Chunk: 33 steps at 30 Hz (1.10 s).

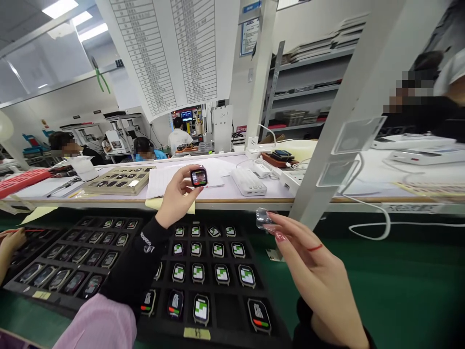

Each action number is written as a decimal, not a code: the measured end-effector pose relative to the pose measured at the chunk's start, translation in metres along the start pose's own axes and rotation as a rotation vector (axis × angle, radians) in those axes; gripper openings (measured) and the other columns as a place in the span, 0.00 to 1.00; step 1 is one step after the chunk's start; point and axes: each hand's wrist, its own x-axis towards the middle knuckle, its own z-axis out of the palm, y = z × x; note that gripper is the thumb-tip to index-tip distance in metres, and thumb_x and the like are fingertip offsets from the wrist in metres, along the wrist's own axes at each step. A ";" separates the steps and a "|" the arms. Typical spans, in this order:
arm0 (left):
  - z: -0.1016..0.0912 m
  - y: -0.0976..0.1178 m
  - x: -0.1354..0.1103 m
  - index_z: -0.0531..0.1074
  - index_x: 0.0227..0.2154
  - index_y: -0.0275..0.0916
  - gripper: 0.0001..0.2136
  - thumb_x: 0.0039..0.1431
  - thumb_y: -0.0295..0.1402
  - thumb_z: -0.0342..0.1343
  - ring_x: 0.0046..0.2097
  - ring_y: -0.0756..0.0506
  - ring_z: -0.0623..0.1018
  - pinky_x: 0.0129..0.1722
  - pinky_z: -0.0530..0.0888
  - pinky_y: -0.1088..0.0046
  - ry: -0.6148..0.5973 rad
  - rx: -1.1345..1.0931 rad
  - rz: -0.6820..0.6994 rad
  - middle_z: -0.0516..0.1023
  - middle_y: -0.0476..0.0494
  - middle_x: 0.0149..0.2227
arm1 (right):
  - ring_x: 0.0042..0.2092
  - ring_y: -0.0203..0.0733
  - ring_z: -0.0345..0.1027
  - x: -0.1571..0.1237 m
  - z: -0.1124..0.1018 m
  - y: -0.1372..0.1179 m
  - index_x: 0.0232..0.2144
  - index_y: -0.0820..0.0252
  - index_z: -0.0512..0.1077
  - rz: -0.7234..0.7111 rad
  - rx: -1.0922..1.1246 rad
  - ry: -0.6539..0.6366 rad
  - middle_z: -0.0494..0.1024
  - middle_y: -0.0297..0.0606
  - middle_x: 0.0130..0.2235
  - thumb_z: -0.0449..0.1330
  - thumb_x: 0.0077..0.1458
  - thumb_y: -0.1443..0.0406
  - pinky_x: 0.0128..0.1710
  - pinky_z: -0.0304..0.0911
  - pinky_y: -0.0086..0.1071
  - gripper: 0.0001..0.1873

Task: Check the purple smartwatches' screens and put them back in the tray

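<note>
My left hand [180,194] is closed around a small square smartwatch body [199,178], its lit screen turned toward me, raised above the bench edge. Between thumb and fingers my right hand [308,266] pinches a small clear plastic piece [263,219], which looks like a film or cover. Below my hands lies a black foam tray [228,310] holding rows of watch bodies with lit screens, many green and white. One slot in its front row holds no watch. A second black tray [69,292] to the left carries more watches, mostly with dark screens.
A white power bank-like box [249,182] sits on the shelf [214,194] beyond. A beige tray [118,182] of parts stands left of it. A slanted metal post [327,145] rises at right, near a white cable [370,232]. Another person's hand [12,242] is at far left.
</note>
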 end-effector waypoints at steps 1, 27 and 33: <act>-0.002 -0.002 0.002 0.67 0.50 0.44 0.21 0.53 0.26 0.61 0.38 0.50 0.75 0.36 0.72 0.76 0.016 0.002 -0.006 0.72 0.44 0.49 | 0.51 0.41 0.71 -0.001 -0.001 0.000 0.52 0.43 0.73 -0.003 0.001 0.008 0.73 0.30 0.55 0.57 0.66 0.56 0.52 0.66 0.27 0.14; -0.022 -0.040 0.010 0.66 0.49 0.41 0.23 0.48 0.27 0.60 0.35 0.51 0.74 0.32 0.71 0.77 0.069 0.065 -0.064 0.73 0.41 0.47 | 0.47 0.48 0.74 -0.002 -0.002 -0.007 0.50 0.47 0.76 0.044 -0.018 0.042 0.78 0.37 0.46 0.59 0.62 0.52 0.48 0.72 0.36 0.16; -0.022 -0.040 0.009 0.66 0.48 0.41 0.22 0.48 0.27 0.62 0.35 0.51 0.74 0.30 0.71 0.77 0.088 0.065 -0.079 0.72 0.41 0.46 | 0.47 0.49 0.74 0.000 -0.002 -0.007 0.49 0.48 0.76 0.052 -0.009 0.038 0.78 0.38 0.46 0.59 0.62 0.52 0.48 0.72 0.37 0.16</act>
